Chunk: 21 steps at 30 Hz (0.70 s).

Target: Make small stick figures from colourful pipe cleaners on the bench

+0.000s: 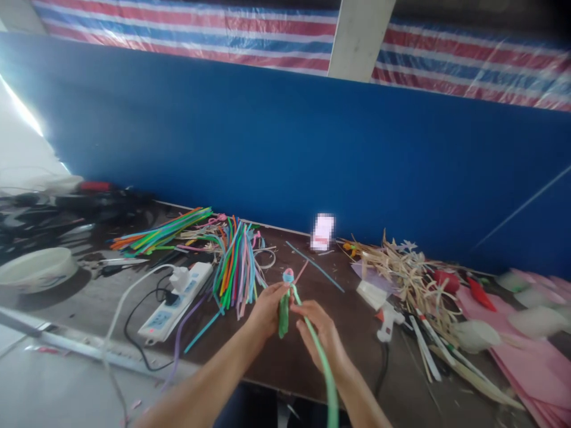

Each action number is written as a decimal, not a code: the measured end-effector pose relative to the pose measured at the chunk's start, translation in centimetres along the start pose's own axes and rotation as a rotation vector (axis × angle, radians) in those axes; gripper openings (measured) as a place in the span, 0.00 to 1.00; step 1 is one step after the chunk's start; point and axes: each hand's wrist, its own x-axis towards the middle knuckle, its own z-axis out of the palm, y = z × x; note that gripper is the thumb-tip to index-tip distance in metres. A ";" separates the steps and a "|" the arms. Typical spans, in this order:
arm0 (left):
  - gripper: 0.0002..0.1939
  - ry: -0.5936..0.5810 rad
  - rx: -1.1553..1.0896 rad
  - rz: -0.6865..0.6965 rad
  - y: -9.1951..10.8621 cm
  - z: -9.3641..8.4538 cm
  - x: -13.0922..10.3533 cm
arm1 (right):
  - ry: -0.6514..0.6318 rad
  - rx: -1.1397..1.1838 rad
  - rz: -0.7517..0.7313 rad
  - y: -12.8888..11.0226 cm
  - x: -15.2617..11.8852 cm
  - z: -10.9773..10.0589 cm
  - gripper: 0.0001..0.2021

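Near the middle of the dark table, my left hand is closed around a small craft piece with a pink and light-blue top. A dark green strip hangs below that hand's fingertips. My right hand pinches beside it, at a long light-green strip that runs from the craft piece down over this hand toward the bottom edge. The fingertips of both hands are close together. Just behind the piece a thin pink stick lies on the table, and a blue stick lies farther back.
Bundles of coloured pipe cleaners, a white power strip with cables and a pale bowl are at left. A glue gun, dried straw-like flowers and pink sheets lie at right. A blurred bright phone-like object stands against the blue panel.
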 end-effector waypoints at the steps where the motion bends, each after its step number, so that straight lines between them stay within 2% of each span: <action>1: 0.10 -0.003 0.012 -0.001 -0.3 0.0 0.2 | -0.044 -0.054 -0.027 -0.1 -0.4 -0.1 0.13; 4: 0.10 0.004 0.018 -0.001 -1.0 -0.2 0.6 | -0.150 -0.110 -0.021 0.1 -1.1 -0.7 0.16; 6: 0.11 0.002 0.016 -0.003 -1.3 -0.3 0.5 | -0.151 -0.067 0.041 0.7 -1.2 -1.2 0.13; 9: 0.11 -0.008 0.023 -0.011 -1.7 -0.3 -0.1 | 0.001 0.185 0.285 1.7 -1.2 -1.4 0.04; 12: 0.12 -0.027 0.033 -0.004 -2.1 -0.2 -0.6 | 0.182 0.494 0.524 2.5 -0.8 -0.9 0.14; 14: 0.12 -0.040 0.052 0.028 -2.5 -0.1 -0.7 | 0.225 0.607 0.557 2.7 -0.5 -0.5 0.16; 16: 0.12 -0.048 0.080 0.055 -2.9 -0.1 -0.7 | 0.217 0.675 0.536 2.9 -0.2 -0.2 0.16; 21: 0.14 -0.088 0.108 0.006 -3.2 0.1 -0.9 | 0.229 0.760 0.569 3.4 0.4 0.0 0.15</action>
